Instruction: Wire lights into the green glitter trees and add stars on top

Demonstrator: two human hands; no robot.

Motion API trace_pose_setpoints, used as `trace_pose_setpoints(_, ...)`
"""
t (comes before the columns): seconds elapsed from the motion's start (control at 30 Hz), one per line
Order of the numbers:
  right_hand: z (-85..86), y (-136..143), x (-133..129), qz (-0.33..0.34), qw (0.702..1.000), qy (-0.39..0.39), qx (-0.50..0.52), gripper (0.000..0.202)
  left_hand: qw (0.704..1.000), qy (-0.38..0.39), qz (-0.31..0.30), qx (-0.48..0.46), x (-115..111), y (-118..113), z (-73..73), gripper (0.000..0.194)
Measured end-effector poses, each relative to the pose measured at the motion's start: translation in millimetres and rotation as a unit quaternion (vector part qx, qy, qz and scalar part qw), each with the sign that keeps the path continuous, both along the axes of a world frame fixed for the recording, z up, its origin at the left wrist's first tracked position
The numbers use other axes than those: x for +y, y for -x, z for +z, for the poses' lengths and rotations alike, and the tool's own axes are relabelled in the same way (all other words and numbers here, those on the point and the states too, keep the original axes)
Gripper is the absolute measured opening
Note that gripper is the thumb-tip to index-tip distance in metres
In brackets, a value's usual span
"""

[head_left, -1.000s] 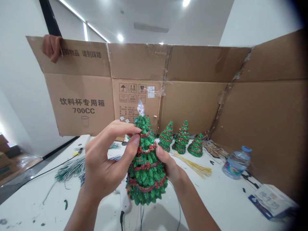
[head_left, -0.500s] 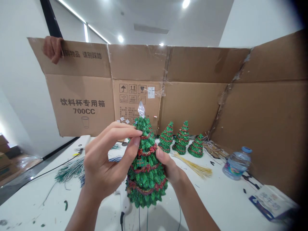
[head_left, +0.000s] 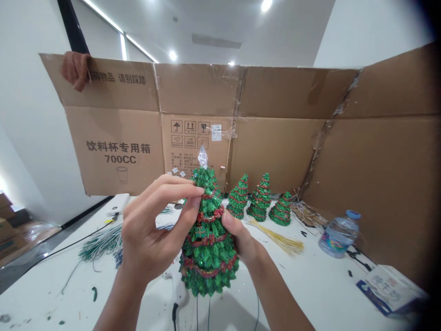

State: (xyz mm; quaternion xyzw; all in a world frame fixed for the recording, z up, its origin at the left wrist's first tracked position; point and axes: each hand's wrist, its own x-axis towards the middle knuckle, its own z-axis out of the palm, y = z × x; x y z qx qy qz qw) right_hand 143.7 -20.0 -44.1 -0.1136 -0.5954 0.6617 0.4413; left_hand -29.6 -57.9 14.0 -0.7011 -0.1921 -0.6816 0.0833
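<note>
A green tabletop Christmas tree point(head_left: 209, 257) with red glittery garlands and a clear pointed top point(head_left: 203, 157) is held upright above the white table. My right hand point(head_left: 243, 236) wraps round its right side, thumb in front and the other fingers hidden behind. On the upper left, my left hand point(head_left: 156, 223) is closed in a pinch, with thumb and fingertips against the tree by a red garland. Whatever lies between those fingertips is too small or covered to make out. Thin wires point(head_left: 208, 315) hang below the tree's base.
Behind stand three similar small trees point(head_left: 261, 197). Yellow wires point(head_left: 280, 236) lie to the right, green wires point(head_left: 99, 248) to the left. A water bottle point(head_left: 339, 234) and a carton point(head_left: 389, 289) are at right. A white corded tool point(head_left: 178, 289) lies under the tree. Cardboard point(head_left: 275, 151) walls the back.
The tree has turned and tilted very slightly, its base shifting a little left. My right thumb has moved slightly left with it; the left hand keeps its pinch.
</note>
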Motion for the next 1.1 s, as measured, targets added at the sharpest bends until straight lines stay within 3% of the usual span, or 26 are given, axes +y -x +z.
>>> trace_pose_setpoints(0.23,3.2,1,-3,0.015,1.000,0.014,-0.006,0.064,1.000,0.007,-0.010,-0.010,0,0,-0.4,0.028)
trace_pose_setpoints(0.67,7.1,-1,2,0.082,0.995,-0.057,0.017,0.054,0.997,0.029,-0.064,-0.039,7,-3,-4.5,0.024)
trace_pose_setpoints(0.9,8.1,-2,2,0.093,0.993,-0.068,0.015,0.055,0.994,0.076,-0.040,-0.070,3,-1,-8.2,0.021)
trace_pose_setpoints(1.1,10.4,-11,6,0.040,0.995,-0.083,-0.034,0.055,0.995,0.083,0.036,-0.038,-10,2,-1.0,0.017)
